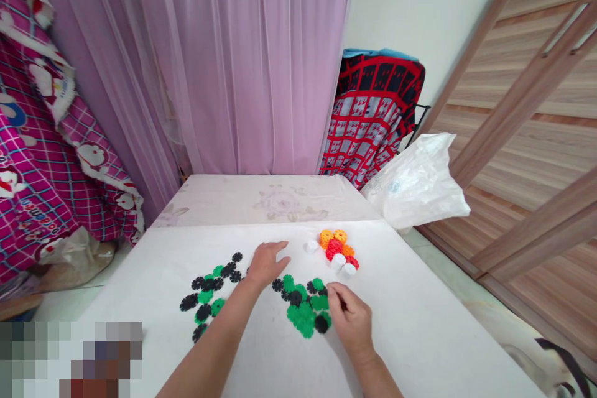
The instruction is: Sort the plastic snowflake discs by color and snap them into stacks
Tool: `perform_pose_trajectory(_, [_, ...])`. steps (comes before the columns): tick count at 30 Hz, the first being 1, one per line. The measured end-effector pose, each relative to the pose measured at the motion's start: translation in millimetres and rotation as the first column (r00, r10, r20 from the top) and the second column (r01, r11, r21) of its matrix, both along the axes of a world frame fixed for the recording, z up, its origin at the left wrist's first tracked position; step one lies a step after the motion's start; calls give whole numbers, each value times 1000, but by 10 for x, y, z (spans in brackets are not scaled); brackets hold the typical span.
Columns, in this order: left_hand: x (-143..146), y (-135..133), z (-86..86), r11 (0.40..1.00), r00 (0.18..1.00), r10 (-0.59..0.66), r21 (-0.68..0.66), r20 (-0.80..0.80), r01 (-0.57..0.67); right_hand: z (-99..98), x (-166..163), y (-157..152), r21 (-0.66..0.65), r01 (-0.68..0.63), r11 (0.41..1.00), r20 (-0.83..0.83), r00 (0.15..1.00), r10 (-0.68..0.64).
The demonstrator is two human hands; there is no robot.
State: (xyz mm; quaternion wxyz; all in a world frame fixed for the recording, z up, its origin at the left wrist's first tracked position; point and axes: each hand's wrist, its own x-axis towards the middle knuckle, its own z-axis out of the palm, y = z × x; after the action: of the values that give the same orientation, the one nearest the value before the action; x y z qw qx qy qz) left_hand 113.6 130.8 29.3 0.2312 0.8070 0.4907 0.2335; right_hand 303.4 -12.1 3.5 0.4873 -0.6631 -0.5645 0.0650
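Small plastic gear-shaped discs lie in groups on a white table (420, 323). A pile of black and green discs (209, 295) sits at the left, a mostly green pile (305, 308) in the middle, and an orange, red and white cluster (338, 250) farther back. My left hand (265, 263) lies flat between the two nearer piles, fingers stretched forward and holding nothing. My right hand (349, 317) rests at the right edge of the green pile, fingers curled and pinched at the discs; what they hold is hidden.
A white plastic bag (415, 183) lies at the table's far right corner. A pink curtain (242, 62) hangs behind, a red patterned cloth (373, 112) over a rack beside it, pink bedding (41, 161) at left, and a wooden frame (527, 93) at right.
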Motion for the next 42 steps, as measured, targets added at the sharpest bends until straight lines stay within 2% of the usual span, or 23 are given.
perform_pose_trajectory(3, [314, 107, -104, 998, 999, -32, -52, 11, 33, -10, 175, 95, 83, 238, 968, -174, 960, -221])
perform_pose_trajectory(5, [436, 139, -161, 997, 999, -33, -67, 4, 33, -17, 267, 157, 59, 357, 932, -300, 897, -324])
perform_pose_trajectory(7, [511, 161, -195, 996, 999, -36, -77, -6, 35, -34, 328, 199, 2, 405, 914, -401, 838, -370])
perform_pose_trajectory(11, [592, 198, -209, 996, 999, -44, -82, -20, 43, -82, 373, 221, -60, 395, 917, -490, 789, -371])
perform_pose_trajectory(15, [637, 210, -190, 995, 998, -54, -81, -25, 52, -140, 381, 234, -62, 357, 932, -513, 790, -337])
perform_pose_trajectory(22, [695, 97, -140, 997, 998, -34, -65, -51, 31, -256, 397, 269, -8, 369, 929, -537, 783, -315])
perform_pose_trajectory(31, [794, -86, -98, 996, 999, -41, -75, -2, 41, -295, 418, 281, -1, 363, 932, -518, 797, -311])
perform_pose_trajectory(42, [907, -129, -73, 994, 996, -79, -76, -39, 76, -358, 431, 288, 6, 336, 942, -521, 805, -284])
